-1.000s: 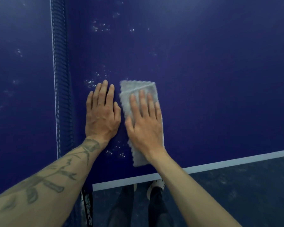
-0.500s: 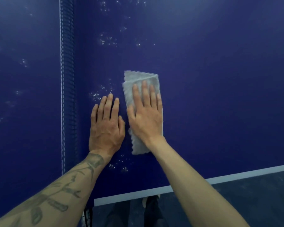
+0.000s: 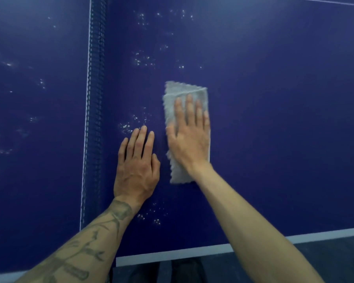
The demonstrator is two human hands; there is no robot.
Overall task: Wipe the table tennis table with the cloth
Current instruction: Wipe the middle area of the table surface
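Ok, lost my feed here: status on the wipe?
Right hand flat on grey cloth on the table tennis table. Left hand flat beside it. White specks ahead; net to the left.

Both forearms are bare. The left forearm (image 3: 70, 260) carries a dark grey-green tattoo (image 3: 119, 211) of thin stems and leaf-like shapes, starting from a rounded patch at the wrist just below the left hand (image 3: 136, 170). The right forearm (image 3: 247, 225) and right hand (image 3: 187, 144) are plain. Dark trousers (image 3: 143, 272) show at the bottom edge.
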